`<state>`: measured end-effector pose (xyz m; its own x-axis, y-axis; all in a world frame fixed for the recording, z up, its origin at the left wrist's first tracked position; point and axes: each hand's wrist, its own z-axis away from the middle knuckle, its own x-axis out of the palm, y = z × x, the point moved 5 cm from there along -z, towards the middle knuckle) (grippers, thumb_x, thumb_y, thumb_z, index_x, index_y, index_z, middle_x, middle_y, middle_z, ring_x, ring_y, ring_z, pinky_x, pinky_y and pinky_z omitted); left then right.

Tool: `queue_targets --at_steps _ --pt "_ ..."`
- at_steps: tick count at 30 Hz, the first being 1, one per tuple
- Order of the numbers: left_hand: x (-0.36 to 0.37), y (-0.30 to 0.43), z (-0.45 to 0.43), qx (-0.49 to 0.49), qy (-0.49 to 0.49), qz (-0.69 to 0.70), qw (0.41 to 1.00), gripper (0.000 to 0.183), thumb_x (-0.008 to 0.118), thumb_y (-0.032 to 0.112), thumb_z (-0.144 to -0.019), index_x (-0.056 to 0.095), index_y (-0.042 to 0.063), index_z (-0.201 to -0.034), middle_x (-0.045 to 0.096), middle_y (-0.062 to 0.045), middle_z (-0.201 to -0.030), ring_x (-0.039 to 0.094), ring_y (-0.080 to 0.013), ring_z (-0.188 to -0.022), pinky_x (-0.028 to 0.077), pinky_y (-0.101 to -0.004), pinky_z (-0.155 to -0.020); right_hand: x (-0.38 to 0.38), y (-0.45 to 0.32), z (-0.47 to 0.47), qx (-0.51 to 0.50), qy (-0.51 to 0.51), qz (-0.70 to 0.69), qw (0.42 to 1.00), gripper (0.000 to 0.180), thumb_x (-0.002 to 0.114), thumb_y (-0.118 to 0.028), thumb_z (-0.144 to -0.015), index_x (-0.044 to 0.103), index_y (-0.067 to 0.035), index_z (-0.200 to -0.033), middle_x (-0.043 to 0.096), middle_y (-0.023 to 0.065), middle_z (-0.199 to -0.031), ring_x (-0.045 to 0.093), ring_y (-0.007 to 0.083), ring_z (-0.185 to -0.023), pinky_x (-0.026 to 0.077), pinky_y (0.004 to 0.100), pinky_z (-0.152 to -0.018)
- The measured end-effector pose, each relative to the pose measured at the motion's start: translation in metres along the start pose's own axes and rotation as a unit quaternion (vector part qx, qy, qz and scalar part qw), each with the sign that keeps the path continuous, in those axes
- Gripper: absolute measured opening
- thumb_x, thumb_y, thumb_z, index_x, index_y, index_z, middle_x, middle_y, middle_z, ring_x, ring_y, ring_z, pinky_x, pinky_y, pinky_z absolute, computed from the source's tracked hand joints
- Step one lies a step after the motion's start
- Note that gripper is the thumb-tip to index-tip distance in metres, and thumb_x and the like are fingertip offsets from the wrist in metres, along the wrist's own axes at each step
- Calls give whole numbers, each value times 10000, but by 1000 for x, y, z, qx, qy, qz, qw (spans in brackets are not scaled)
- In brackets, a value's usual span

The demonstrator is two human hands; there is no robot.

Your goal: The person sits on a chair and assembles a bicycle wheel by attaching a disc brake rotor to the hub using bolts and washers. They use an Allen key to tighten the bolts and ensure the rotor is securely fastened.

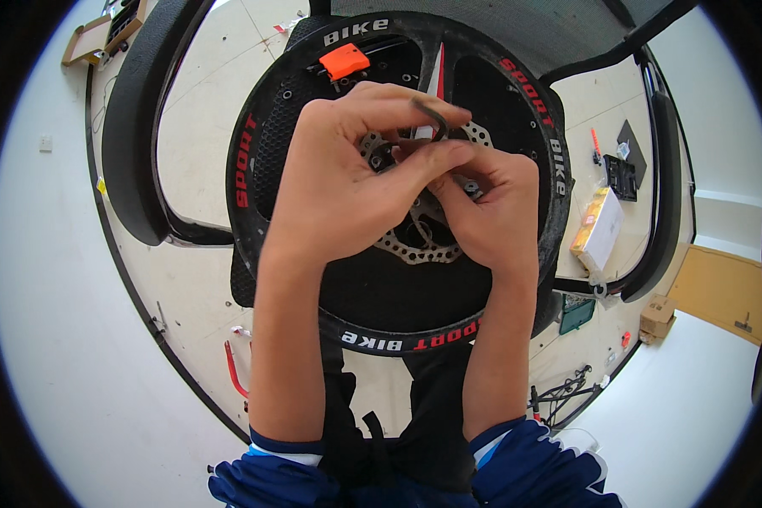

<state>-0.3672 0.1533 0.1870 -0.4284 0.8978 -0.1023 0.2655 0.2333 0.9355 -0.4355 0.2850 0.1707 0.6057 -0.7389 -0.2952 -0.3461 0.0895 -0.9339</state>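
A black bicycle wheel [374, 341] with printed lettering lies flat on a mesh-back chair. At its centre is a perforated brake disc rotor [413, 254], partly hidden by my hands. My left hand [349, 178] pinches a dark, bent hex key [443, 122] between thumb and index finger above the hub. My right hand [498, 197] meets the left fingertips, its own fingers curled together; whatever they may grip is hidden. A shiny bolt [472, 188] shows by the right fingers. An orange hex key holder [346, 61] rests near the wheel's upper left.
Armrests [136, 127] flank the chair, the right one [663, 190] included. Several loose nuts [408, 77] lie inside the wheel. On the floor are a black tool case [621, 178], a white-and-yellow box [597, 228], a cardboard box [657, 316] and a green tray [576, 314].
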Motion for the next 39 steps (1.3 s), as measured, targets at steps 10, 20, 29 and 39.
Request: queue_targets --at_steps 10,20,29,39 --pt "-9 -4 2 -48 63 -46 996 192 891 82 -743 764 12 -868 723 -40 -804 666 -107 -746 526 -236 -758 -2 -5 -1 27 44 -14 999 192 787 31 -805 757 16 -994 745 46 -857 702 102 -802 566 243 -736" --pt "-6 -10 1 39 15 -5 999 199 833 39 -801 771 -6 -985 745 -74 -926 674 -126 -806 521 -253 -796 -5 -3 1 -1 24 41 999 150 745 -30 -842 759 23 -981 749 87 -784 693 90 -721 526 229 -662" --pt "-1 -8 0 -15 32 -36 999 257 835 30 -791 764 0 -1036 745 -58 -925 668 -106 -803 495 -240 -747 -3 -5 1 15 64 68 996 155 743 -27 -837 753 25 -982 735 86 -762 695 93 -721 524 233 -659" --pt "-1 -6 2 77 16 -68 995 171 806 37 -820 785 9 -988 743 -81 -951 700 -159 -876 554 -278 -797 -3 -2 -1 -1 6 39 999 127 715 -23 -860 746 38 -967 755 111 -812 703 120 -734 539 257 -692"
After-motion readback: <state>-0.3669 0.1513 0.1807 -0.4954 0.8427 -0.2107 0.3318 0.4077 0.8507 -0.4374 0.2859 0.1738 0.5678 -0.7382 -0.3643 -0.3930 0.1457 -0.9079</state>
